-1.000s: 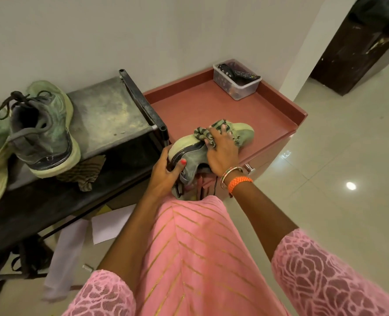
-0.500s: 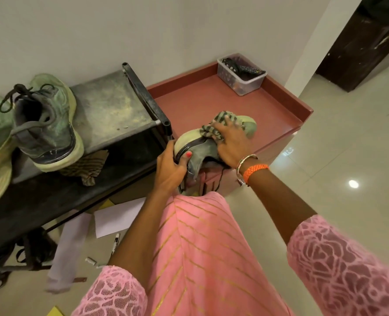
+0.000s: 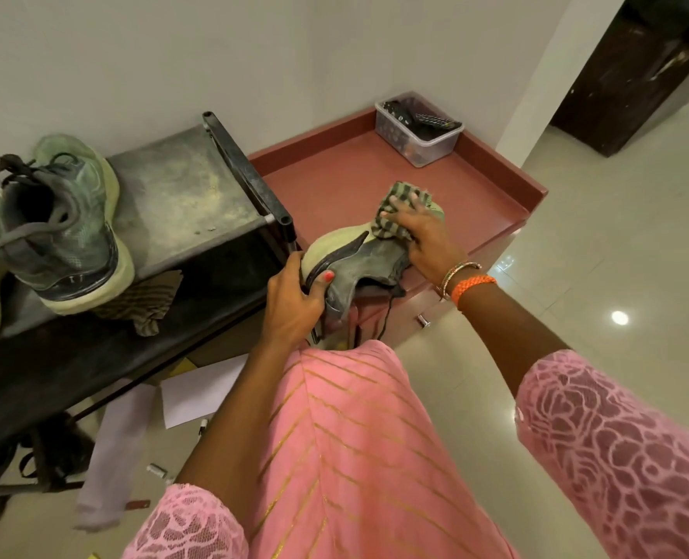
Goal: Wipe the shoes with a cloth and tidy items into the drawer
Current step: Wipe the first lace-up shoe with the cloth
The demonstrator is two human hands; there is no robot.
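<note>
Shoe point(image 3: 359, 256) is lying on its side at the front-left corner of the red cabinet point(image 3: 335, 183), sole facing the wall, heel toward the person, lace dangling down over the cabinet front. Left hand point(image 3: 294, 300) is gripping the heel end, thumb with red nail curled over the grey collar, fingers wrapped behind the sole. Right hand point(image 3: 419, 232) is pressing a striped cloth point(image 3: 395, 213) flat onto the toe end, fingers spread and nearly straight over the fabric; whether the thumb is pinching the cloth, cannot tell. Bangles and an orange band point(image 3: 472, 286) are sitting on the right wrist.

Second shoe point(image 3: 60, 232) is standing upright on the dusty black rack point(image 3: 177, 187) to the left, laces loose, well apart from the first. Another striped rag point(image 3: 141, 304) is lying on the rack's lower shelf, just beside that shoe's sole. Clear tub point(image 3: 419, 135) holding dark items is sitting in the cabinet's back corner near the wall. Drawer knob point(image 3: 423, 319) is showing on the cabinet front below the right wrist. White paper point(image 3: 197, 393) and small bits are lying on the floor under the rack. Pink sleeves and dress are filling the lower frame.
</note>
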